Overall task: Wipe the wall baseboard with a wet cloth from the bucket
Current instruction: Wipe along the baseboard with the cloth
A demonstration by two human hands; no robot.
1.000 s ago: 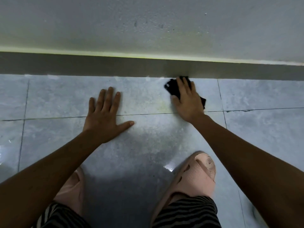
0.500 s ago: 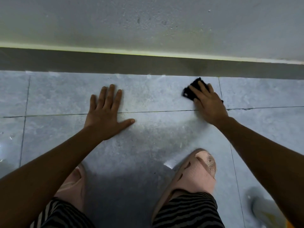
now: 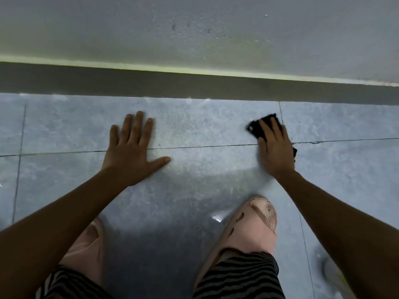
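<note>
A dark grey baseboard (image 3: 194, 87) runs across the foot of the pale wall (image 3: 194, 29). My right hand (image 3: 275, 152) presses flat on a black cloth (image 3: 257, 126) that lies on the floor tile, a short way in front of the baseboard and not touching it. Most of the cloth is hidden under my palm; a corner shows by my wrist. My left hand (image 3: 131, 152) rests flat on the floor with fingers spread, holding nothing.
Grey floor tiles (image 3: 64, 130) with dark grout lines stretch below the baseboard. My feet in pink slippers (image 3: 252, 227) stand near the lower edge, below striped trouser legs. A pale object, partly cut off, shows at the bottom right corner (image 3: 333, 277).
My right hand has slid the cloth rightwards along the floor and back away from the baseboard it touched a second ago. My left hand has stayed planted.
</note>
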